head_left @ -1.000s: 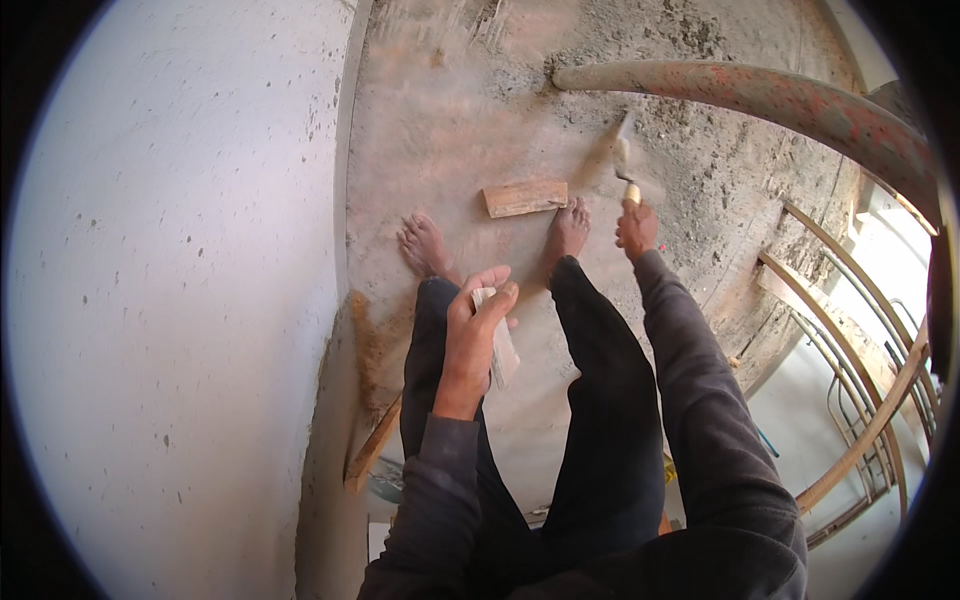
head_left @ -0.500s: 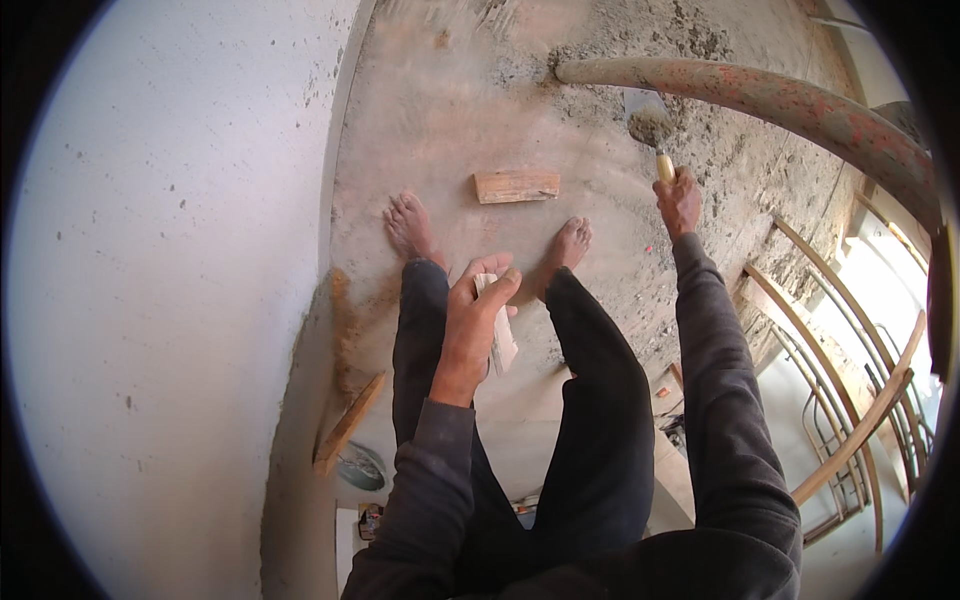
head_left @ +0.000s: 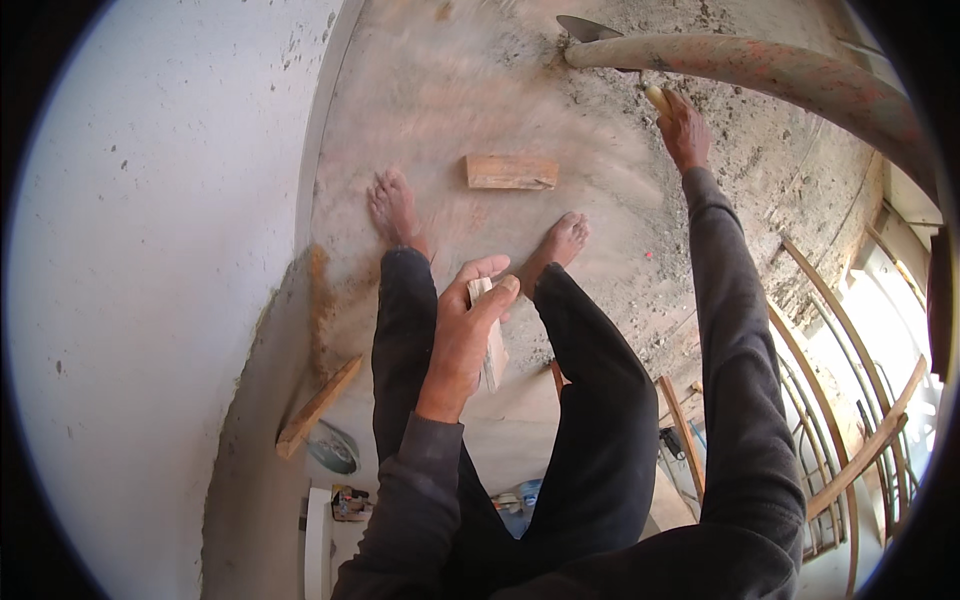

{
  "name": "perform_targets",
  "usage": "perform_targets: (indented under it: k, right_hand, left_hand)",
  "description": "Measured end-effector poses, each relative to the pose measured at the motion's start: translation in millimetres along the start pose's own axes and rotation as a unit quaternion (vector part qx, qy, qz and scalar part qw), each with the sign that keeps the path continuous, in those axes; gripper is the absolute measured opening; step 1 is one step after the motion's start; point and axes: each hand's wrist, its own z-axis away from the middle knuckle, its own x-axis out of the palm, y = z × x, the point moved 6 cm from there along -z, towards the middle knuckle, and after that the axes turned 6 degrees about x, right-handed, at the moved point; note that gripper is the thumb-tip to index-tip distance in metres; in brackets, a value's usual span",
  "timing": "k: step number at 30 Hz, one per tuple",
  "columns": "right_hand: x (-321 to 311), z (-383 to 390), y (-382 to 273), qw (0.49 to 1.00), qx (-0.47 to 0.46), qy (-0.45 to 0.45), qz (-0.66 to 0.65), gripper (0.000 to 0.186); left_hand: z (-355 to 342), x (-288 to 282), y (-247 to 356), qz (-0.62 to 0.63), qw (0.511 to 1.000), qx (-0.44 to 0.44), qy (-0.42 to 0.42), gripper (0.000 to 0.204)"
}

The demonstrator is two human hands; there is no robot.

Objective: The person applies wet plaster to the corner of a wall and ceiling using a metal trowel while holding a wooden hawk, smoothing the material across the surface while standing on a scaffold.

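Speckled white wall (head_left: pixel 150 300) at left, short wooden block (head_left: pixel 511 172) on dusty floor (head_left: pixel 420 110), red-flecked pole (head_left: pixel 740 68) reaching across upper right, timber batten (head_left: pixel 320 405) beside what appears a greenish basin (head_left: pixel 335 450), wooden poles (head_left: pixel 855 470) clustered at lower right

Soft even light, glare at right — nearly white, fisheye-bent edges, black rim

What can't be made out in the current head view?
All in the head view:
Trowel: its middle is hidden behind the pole, so the join of blade and handle is unseen.
Pale piece: partly covered by the left hand; full shape unclear.
Blue item: partly hidden by the dark trousers; kind unclear.
Pole's right end: lost at the dark picture rim.
Small items by the left sleeve: too small to identify.
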Motion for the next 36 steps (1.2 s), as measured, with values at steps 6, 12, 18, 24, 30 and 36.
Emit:
perform_targets:
  k: [6, 12, 18, 24, 30, 36]
  right_hand:
    - [17, -26, -2, 0.999, -0.034, -0.005, 0.009, 0.039]
    - [33, 26, 20, 0.992, 0.105, 0.059, -0.044, 0.03]
    - [36, 130, 29, 0.863, 0.29, -0.161, -0.381, 0.026]
    - [40, 180, -71, 0.664, 0.354, -0.357, -0.553, 0.024]
    - [62, 135, -181, 0.461, 0.394, -0.287, -0.741, 0.029]
    - [69, 99, -225, 0.3, 0.469, -0.238, -0.796, 0.031]
  left_hand:
    - [2, 4, -5, -0.003, 1.0, 0.009, 0.003, 0.047]
    - [0, 7, -6, -0.013, 1.0, 0.012, 0.006, 0.046]
    - [0, 10, -3, 0.0, 1.0, 0.003, 0.004, 0.047]
    - [-3, 7, -11, 0.002, 1.0, 0.0, -0.005, 0.047]
    - [-2, 1, -4, -0.008, 1.0, -0.011, -0.003, 0.045]
    - [-3, -6, 0, 0.005, 1.0, -0.02, -0.006, 0.043]
